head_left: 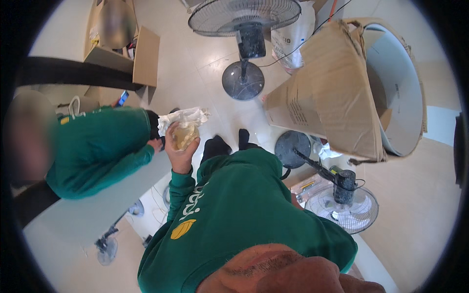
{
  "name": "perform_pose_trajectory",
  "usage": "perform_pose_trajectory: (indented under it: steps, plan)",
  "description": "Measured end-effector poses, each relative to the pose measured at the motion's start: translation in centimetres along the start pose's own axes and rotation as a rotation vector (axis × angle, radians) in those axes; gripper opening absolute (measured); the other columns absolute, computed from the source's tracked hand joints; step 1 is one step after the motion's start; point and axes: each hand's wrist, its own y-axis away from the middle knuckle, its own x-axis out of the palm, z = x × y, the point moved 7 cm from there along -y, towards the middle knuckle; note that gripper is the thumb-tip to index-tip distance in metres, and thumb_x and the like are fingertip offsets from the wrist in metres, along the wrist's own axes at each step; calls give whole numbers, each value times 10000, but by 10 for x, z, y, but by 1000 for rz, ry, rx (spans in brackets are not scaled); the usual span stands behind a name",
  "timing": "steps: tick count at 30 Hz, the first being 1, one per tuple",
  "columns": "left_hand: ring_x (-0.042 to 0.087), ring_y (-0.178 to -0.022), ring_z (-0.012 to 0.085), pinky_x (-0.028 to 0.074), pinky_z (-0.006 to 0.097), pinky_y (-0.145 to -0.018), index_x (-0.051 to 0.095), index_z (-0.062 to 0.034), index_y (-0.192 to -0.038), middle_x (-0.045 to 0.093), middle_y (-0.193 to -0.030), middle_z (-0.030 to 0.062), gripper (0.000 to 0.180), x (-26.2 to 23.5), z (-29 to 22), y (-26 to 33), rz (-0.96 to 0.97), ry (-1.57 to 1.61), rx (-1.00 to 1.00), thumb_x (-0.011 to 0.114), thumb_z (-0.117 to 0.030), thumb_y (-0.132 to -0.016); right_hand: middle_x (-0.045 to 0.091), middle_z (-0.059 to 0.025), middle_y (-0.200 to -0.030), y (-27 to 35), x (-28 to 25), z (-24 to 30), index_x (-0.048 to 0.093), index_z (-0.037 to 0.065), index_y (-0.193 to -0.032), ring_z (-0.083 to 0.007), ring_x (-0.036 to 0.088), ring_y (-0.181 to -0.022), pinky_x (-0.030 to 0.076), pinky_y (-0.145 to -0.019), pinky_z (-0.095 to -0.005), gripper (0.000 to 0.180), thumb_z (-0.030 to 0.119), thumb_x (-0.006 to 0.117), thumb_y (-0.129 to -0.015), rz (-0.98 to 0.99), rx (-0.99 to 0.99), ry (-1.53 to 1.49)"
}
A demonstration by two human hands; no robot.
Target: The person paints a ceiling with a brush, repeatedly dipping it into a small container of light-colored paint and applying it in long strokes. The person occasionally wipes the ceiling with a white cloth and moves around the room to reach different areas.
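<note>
My left hand is raised in front of my left side, its fingers and thumb closed round a clear cup with something pale yellowish in it. Just beyond the cup is a crumpled white wrapping or bag; whether my hand touches it I cannot tell. A bit of skin shows past the right edge of my green sweatshirt, but the fingers of my right hand are hidden. A co-worker in a green sweatshirt is close on my left, with one hand near the crumpled white material.
A large cardboard box with a round, pale-lined opening stands at the right. One black fan stands ahead and another fan on my right. A white sack is behind. Open cardboard boxes stand at the far left. A cable crosses beside the fan.
</note>
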Motion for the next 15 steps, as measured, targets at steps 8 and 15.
perform_pose_trajectory:
  steps: [8, 15]
  plan:
    - [597, -1177, 210, 491, 353, -1030, 512, 15, -1384, 578, -1310, 116, 728, -18, 15, -174, 18, -16, 58, 859, -54, -748, 696, -181, -761, -55, 25, 106, 716, -4, -960, -364, 701, -627, 607, -520, -545, 434, 407, 576, -961, 47, -226, 48]
    - [580, -1202, 230, 487, 353, -1035, 510, 24, -1380, 548, -1323, 131, 684, -46, 14, -352, 54, 74, 71, 825, 24, -773, 691, -140, -855, 2, 65, 286, 668, 14, -1055, -317, 699, -749, 600, -712, -586, 358, 328, 583, -905, -39, 206, -454]
